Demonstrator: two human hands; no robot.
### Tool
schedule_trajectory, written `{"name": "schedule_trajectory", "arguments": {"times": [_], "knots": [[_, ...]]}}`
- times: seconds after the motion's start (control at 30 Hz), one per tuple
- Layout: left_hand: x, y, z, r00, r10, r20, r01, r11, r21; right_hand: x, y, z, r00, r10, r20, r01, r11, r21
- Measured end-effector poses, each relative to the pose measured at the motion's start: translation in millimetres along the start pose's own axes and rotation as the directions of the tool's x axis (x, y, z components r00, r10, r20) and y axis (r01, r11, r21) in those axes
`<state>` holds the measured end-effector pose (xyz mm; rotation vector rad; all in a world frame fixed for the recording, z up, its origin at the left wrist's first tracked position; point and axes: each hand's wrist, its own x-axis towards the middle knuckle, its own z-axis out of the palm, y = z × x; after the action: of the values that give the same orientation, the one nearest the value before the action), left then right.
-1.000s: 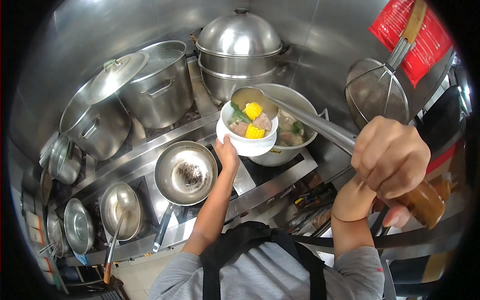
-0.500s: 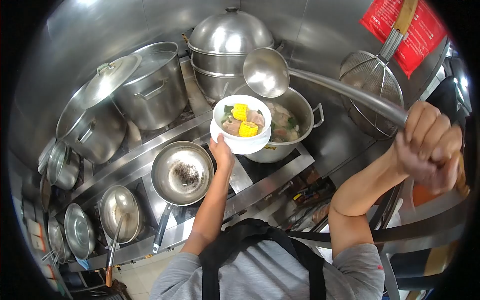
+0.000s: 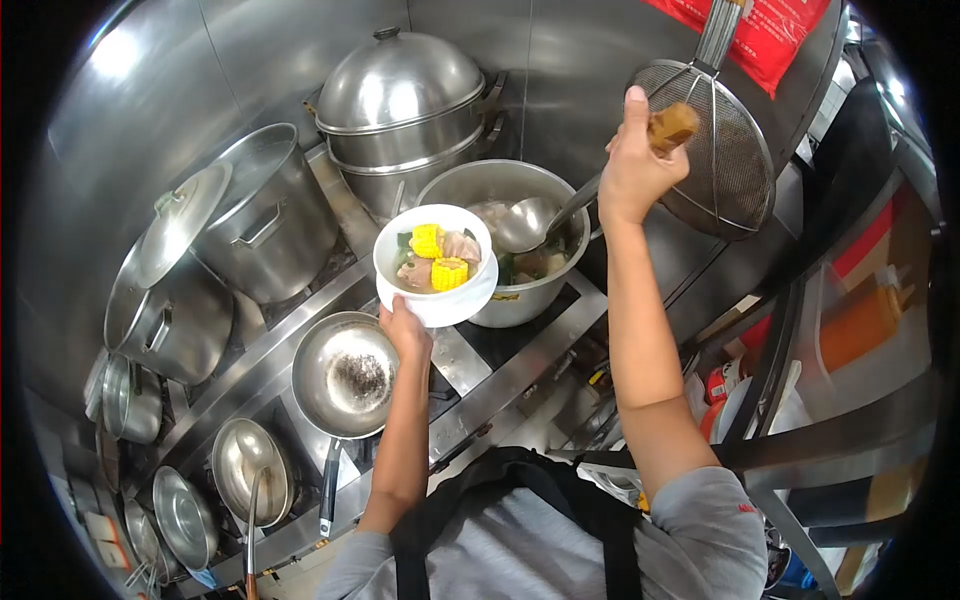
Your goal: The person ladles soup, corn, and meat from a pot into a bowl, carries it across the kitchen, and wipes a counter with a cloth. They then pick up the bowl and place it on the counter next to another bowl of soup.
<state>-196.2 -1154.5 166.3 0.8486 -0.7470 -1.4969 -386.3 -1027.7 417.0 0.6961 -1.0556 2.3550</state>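
Observation:
My left hand (image 3: 407, 332) grips a white saucer (image 3: 468, 304) from below, fingers closed at its near edge. On the saucer stands a white bowl (image 3: 384, 268) with meat pieces, greens and two chunks of yellow corn (image 3: 449, 273). Closed around the wooden-ended handle of a large metal ladle (image 3: 525, 226), my right hand (image 3: 642, 165) is raised to the right. The ladle's head dips into the stockpot (image 3: 520, 303), which holds broth, meat and greens. Bowl and saucer are in front of the pot's left side.
A domed steamer (image 3: 400, 85) stands behind, with tall pots (image 3: 265, 225) at left. A frying pan (image 3: 345, 375) and a wok with another ladle (image 3: 243, 465) sit on the stove. A wire strainer (image 3: 735, 150) hangs at right, beside a red packet (image 3: 785, 40).
My right hand has swung left and up, and the ladle's head has gone from above the pot down into it. The bowl and saucer stay in my left hand. The view has shifted.

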Motion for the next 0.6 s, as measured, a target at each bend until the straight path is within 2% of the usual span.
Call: {"name": "schedule_trajectory", "arguments": {"times": [0.1,0.23,0.3,0.33,0.43,0.47,0.6], "knots": [[3,-3,-3,1.0,0.016,0.005,-0.016,1.0,0.016,-4,23,0,0.999,-0.047,-0.011,0.046,0.997,-0.065],[0,-2,-3,0.999,0.036,0.018,-0.036,0.999,0.015,-11,35,0,1.0,0.02,-0.018,-0.021,0.998,-0.056],[0,-2,-2,0.999,0.045,-0.004,-0.045,0.999,0.028,-13,33,-3,0.976,0.184,0.119,-0.185,0.983,-0.004],[0,-2,-2,0.999,0.048,0.003,-0.048,0.999,0.024,-12,34,-5,0.975,0.187,0.123,-0.188,0.982,-0.002],[4,-5,-5,0.999,0.035,0.008,-0.035,0.999,0.036,-9,37,-13,0.847,0.281,0.452,-0.303,0.953,-0.025],[5,-6,-7,0.999,0.033,0.006,-0.033,0.999,0.039,-11,37,-14,0.842,0.347,0.413,-0.393,0.919,0.031],[1,-1,-2,1.0,0.016,0.011,-0.016,1.0,0.014,-14,33,-23,0.83,0.385,0.404,-0.462,0.88,0.111]]}}
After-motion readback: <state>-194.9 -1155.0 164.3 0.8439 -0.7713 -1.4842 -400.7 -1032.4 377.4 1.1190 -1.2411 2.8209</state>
